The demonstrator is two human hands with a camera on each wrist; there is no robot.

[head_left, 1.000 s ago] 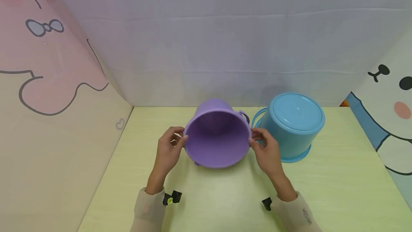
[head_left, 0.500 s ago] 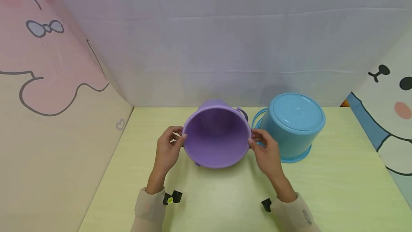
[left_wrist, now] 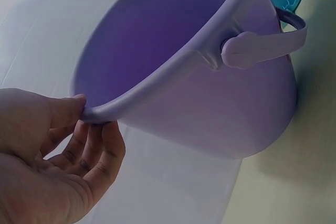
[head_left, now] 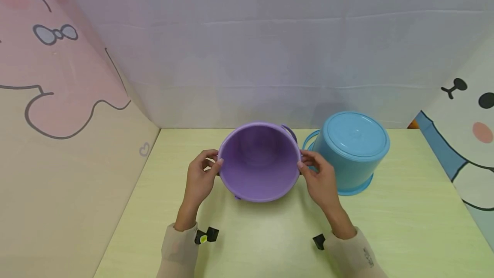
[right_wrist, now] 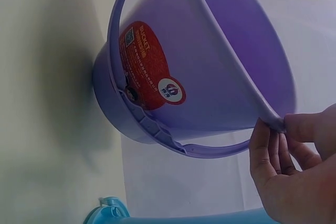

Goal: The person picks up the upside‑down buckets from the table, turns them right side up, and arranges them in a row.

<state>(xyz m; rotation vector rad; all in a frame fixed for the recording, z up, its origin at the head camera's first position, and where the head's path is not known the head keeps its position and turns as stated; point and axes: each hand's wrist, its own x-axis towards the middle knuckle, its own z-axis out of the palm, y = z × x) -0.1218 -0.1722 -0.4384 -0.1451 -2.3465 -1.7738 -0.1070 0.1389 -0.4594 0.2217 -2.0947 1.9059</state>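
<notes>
A pale yellow-green table (head_left: 254, 235) meets a white sheet (head_left: 270, 55) hung behind it, with a left panel (head_left: 77, 76) printed with a pink cartoon figure and a right panel (head_left: 467, 140) bearing a white one. The left hand (head_left: 200, 180) pinches the rim of a purple bucket (head_left: 259, 179), thumb over the lip and fingers curled beneath it outside. The right hand (head_left: 322, 181) grips the opposite side of the rim the same way.

Between them the purple bucket sits tilted, its mouth turned toward the person, so the inner wall and round bottom show. It is near the middle of the table, toward the back; whether its base touches the surface is hard to tell. Its handle (right_wrist: 139, 111) loops outside the wall, by a red label (right_wrist: 149, 69) marked BUCKET. Just to the right, a blue bucket (head_left: 353, 153) stands upside down, base up, its interior hidden and its handle (head_left: 307, 137) out on the near left.

The right fingers are close to the blue bucket, the tighter side. Table stretches wider from the left hand to the left panel, and between the forearms toward the front.
</notes>
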